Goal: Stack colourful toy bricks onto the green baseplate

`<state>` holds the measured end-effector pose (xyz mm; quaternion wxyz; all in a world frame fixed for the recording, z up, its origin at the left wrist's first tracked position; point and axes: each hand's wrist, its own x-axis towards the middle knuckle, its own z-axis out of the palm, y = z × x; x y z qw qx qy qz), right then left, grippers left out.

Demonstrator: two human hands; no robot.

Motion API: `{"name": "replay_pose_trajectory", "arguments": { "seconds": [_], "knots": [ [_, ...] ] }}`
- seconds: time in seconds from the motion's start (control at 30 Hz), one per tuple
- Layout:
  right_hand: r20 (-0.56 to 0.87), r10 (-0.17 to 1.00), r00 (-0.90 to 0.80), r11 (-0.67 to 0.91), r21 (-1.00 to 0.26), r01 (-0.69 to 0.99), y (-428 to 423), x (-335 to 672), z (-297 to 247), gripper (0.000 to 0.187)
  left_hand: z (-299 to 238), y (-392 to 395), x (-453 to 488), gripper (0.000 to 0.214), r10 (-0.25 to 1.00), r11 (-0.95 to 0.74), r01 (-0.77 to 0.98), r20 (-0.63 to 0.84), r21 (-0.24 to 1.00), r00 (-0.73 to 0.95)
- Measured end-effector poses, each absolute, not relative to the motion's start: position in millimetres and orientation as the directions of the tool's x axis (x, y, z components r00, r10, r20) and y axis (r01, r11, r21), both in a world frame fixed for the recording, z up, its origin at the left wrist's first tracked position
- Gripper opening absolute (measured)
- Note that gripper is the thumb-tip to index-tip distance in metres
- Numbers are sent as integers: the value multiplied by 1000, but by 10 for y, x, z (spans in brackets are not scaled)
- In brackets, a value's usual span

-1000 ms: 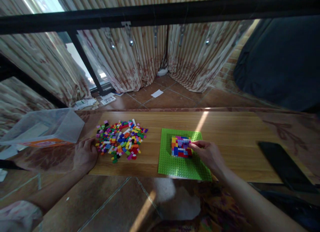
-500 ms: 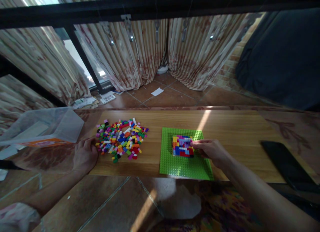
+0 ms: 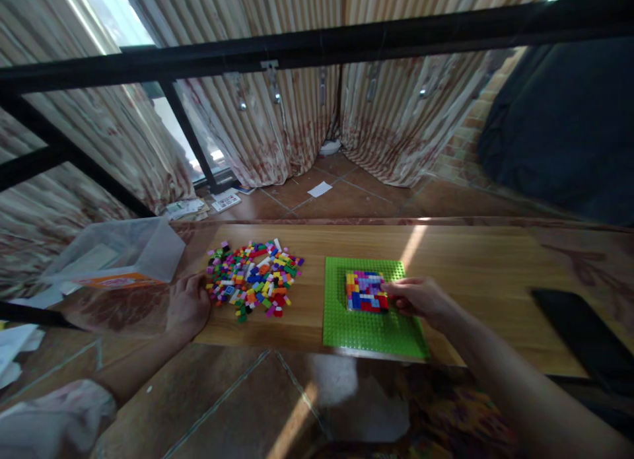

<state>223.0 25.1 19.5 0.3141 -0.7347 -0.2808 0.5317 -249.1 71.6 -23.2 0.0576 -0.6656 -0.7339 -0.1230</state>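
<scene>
A green studded baseplate (image 3: 366, 337) lies on the wooden table, carrying a block of multicoloured building bricks (image 3: 365, 291) fitted tightly side by side. Thumb and forefinger of my right hand (image 3: 419, 299) pinch at the right edge of that block, on a small building brick mostly covered by the fingertips. My left hand (image 3: 189, 307) rests at the table's left end, fingers curled down and touching the edge of a loose pile of building bricks (image 3: 255, 277). Its palm and fingertips are hidden, so anything under them cannot be seen.
A clear plastic bin (image 3: 171, 247) with an orange label stands left of the table. A black phone-like slab (image 3: 579, 330) lies at the right end. Beyond the table are a black metal rail (image 3: 307, 46), curtains (image 3: 292, 129) and papers on the tiled floor.
The whole view has shifted slightly, with everything appearing further right and lower. My right hand stays pinched at the brick block's edge, and my left hand stays beside the pile.
</scene>
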Motion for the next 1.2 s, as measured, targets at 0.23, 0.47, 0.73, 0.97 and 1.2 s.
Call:
{"name": "replay_pose_trajectory", "arguments": {
  "seconds": [0.23,0.47,0.73,0.97,1.2],
  "knots": [
    [-289,884,368,-411,-854,318,43,2337,149,41,-278,679,-2469,34,943,68,992,318,103,-98],
    [57,973,223,-129,-670,731,-50,2209,221,35,-310,656,-2467,32,927,33,992,367,122,-76],
    [191,963,-192,271,-646,714,-171,1440,147,27,-319,641,-2437,32,926,-28,981,375,194,-48],
    [85,945,-315,302,-590,749,-94,529,182,25,-341,632,-2433,30,931,-110,948,365,298,-6],
    [128,980,-152,197,-528,826,93,-52,3,22,-357,624,-2441,29,927,-117,938,374,327,-14]
  ]
}}
